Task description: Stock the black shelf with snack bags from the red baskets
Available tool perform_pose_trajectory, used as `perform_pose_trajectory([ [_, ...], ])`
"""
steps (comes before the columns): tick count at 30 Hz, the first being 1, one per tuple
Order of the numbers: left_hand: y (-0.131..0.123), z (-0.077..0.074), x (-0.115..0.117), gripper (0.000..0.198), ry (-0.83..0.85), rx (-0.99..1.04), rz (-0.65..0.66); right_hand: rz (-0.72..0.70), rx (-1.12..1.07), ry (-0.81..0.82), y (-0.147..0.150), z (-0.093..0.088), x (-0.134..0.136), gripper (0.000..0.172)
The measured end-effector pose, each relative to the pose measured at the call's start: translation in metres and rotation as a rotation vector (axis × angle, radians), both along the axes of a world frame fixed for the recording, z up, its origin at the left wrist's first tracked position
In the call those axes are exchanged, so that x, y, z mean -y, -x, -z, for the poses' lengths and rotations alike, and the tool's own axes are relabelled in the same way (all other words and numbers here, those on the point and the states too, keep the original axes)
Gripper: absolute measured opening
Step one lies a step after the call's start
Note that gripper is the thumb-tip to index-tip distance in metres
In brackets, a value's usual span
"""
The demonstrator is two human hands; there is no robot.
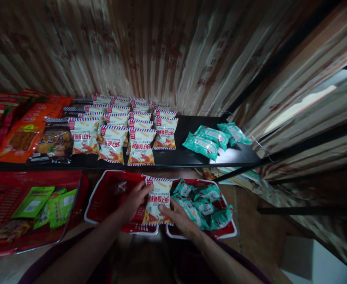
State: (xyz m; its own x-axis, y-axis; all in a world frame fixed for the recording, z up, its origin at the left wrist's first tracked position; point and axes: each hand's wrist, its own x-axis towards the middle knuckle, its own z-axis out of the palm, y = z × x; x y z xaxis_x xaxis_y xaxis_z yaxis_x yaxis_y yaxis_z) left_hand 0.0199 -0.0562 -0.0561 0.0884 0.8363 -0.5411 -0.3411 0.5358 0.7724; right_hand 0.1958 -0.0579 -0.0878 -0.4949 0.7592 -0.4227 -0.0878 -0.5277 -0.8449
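The left hand (135, 200) and the right hand (177, 217) both had their fingers closed around one snack packet (158, 200). It lay between them, above two red baskets (109, 197). Its long axis pointed away from the person, toward the shelf (191, 157) with rows of same packets (139, 136).
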Motion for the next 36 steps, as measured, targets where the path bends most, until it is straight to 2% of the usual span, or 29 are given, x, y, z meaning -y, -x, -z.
perform_pose_trajectory([
  [3,-0.007,0.009,0.006,0.05,0.005,0.121,0.063,0.059,-0.001,0.0,0.0,-0.005,-0.001,0.045],
  [7,-0.011,0.021,0.009,0.057,-0.047,0.132,0.06,0.067,0.046,-0.006,0.0,-0.008,-0.005,0.047],
  [11,-0.01,0.021,0.006,0.06,-0.056,0.099,0.041,0.026,0.117,-0.087,-0.006,-0.012,-0.013,0.045],
  [13,-0.009,0.02,0.005,0.061,-0.062,0.105,0.042,0.064,0.135,-0.11,-0.009,-0.014,-0.02,0.042],
  [17,-0.009,0.027,0.006,0.06,-0.082,0.124,0.085,0.207,0.078,-0.042,-0.009,-0.014,-0.033,0.038],
  [21,-0.011,0.035,0.008,0.06,-0.095,0.112,0.098,0.26,-0.006,0.065,-0.004,-0.009,-0.037,0.034],
  [36,-0.004,0.012,0.011,0.072,-0.047,0.147,0.171,0.356,0.081,0.025,-0.002,-0.013,-0.04,0.034],
])
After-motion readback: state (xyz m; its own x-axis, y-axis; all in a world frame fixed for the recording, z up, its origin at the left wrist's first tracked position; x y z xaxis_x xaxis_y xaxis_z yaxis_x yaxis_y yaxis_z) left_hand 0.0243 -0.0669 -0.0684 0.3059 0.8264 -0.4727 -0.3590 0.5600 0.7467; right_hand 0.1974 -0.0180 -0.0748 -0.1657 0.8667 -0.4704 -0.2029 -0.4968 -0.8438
